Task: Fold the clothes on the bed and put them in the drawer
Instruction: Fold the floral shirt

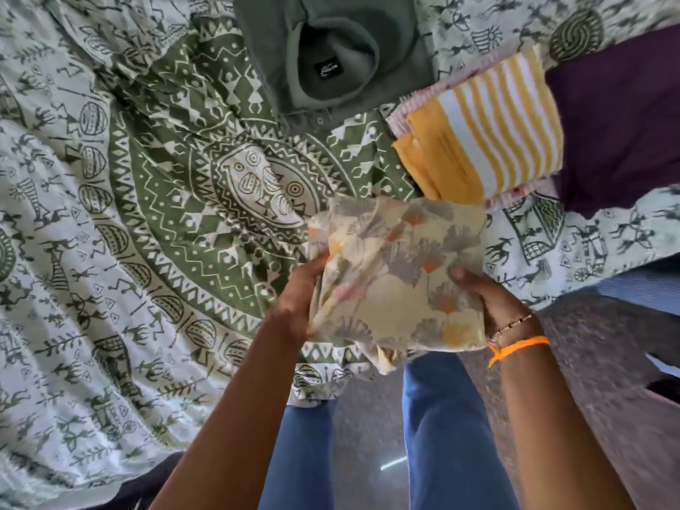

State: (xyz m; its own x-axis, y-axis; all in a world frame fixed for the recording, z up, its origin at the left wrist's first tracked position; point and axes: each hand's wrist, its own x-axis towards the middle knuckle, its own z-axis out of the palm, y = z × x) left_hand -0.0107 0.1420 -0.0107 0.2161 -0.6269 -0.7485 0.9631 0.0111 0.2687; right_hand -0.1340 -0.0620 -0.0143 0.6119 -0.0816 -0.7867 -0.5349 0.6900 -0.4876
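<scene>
A folded cream garment with a grey and orange floral print (401, 274) is held over the bed's near edge. My left hand (298, 300) grips its left side with fingers curled under the cloth. My right hand (489, 300) holds its right side, thumb on top. On the bed to the right lies a folded stack topped by a yellow and white striped cloth (485, 130). A grey-green fleece top (331, 53) with a black label lies spread at the far middle. A dark purple cloth (618, 119) lies at the far right.
The bed is covered by a green and white patterned sheet (128, 215). My legs in blue jeans (441, 417) stand against its edge. A speckled grey floor (607, 380) shows at lower right. No drawer is in view.
</scene>
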